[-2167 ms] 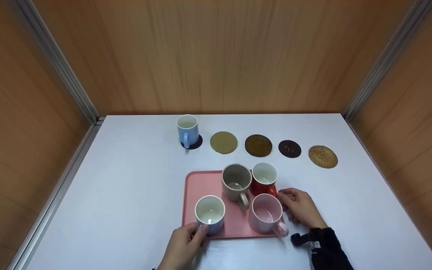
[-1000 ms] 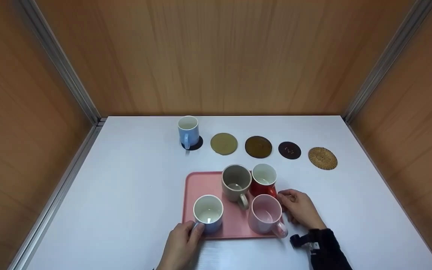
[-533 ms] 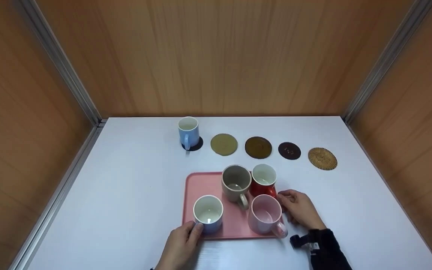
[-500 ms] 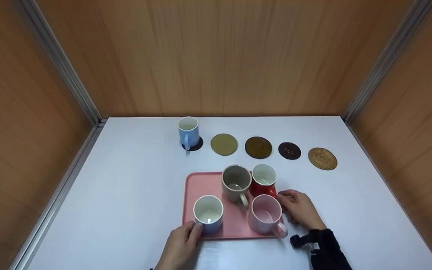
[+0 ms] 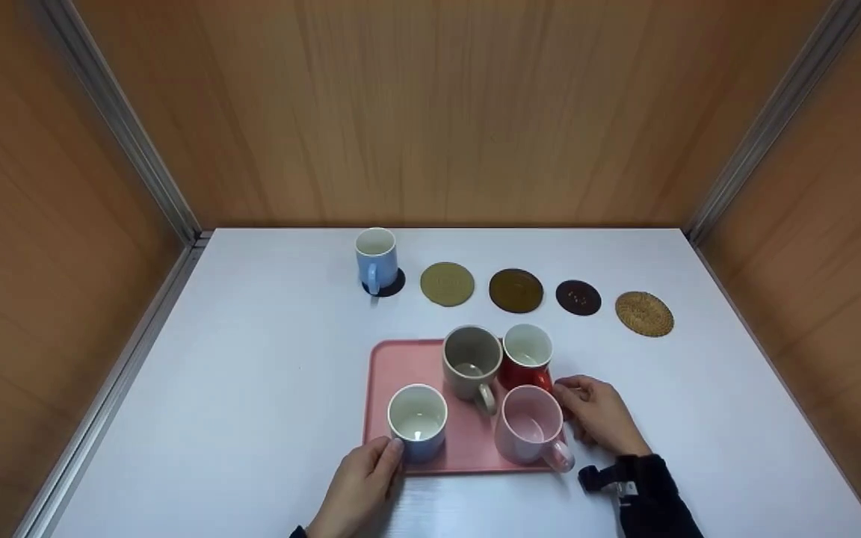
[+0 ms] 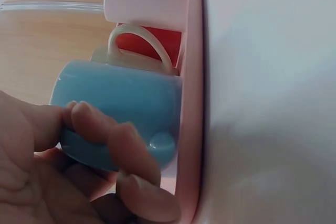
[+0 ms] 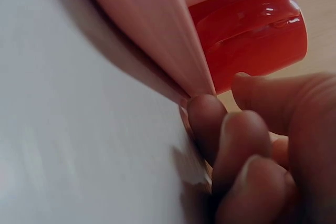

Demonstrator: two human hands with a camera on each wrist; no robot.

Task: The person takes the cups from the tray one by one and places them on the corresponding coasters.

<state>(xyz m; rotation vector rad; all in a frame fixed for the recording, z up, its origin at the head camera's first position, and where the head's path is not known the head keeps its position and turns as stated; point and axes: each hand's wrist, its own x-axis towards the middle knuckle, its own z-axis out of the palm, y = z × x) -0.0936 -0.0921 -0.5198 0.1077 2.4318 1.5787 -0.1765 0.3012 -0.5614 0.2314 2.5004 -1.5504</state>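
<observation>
With the blue mug (image 5: 417,423) on the pink tray (image 5: 400,366) gripped by the left hand (image 5: 359,486) and the tray's right rim pinched by the right hand (image 5: 599,415), neighbouring mugs could be knocked if it is lifted crookedly.

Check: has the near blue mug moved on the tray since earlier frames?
Yes. The blue mug sits slightly farther from the tray's near rim, held by the left hand.

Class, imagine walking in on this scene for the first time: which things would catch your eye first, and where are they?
The pink tray near the front of the white table stands out, crowded with four mugs, the red mug brightest. The left hand holds the blue mug by its handle; the right hand grips the tray's right edge. Behind runs a row of coasters, a light blue mug on the leftmost.
</observation>
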